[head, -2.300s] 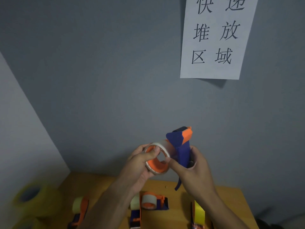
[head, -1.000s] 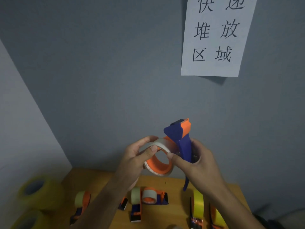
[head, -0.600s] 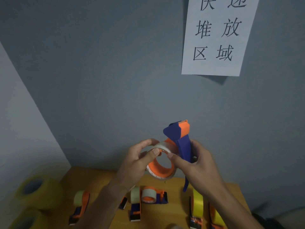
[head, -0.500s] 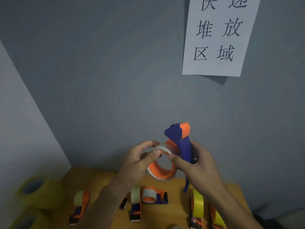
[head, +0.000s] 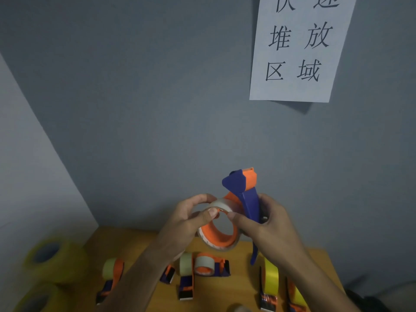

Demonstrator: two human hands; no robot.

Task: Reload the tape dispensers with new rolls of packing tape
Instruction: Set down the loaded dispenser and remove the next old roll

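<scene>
Below the fingers (head: 211, 213), loaded tape dispensers (head: 203, 266) lie in a row on the surface (head: 238, 287); spare rolls (head: 48, 258) sit far left; a paper sign (head: 299, 50) hangs upper right.

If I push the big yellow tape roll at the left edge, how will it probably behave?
The big yellow tape roll looks round and seems to lie on its curved side, so a push would probably make it roll. It looks thick with tape, so likely heavy for its size and stiff. Another roll below it might stop it, though both are blurred.
</scene>
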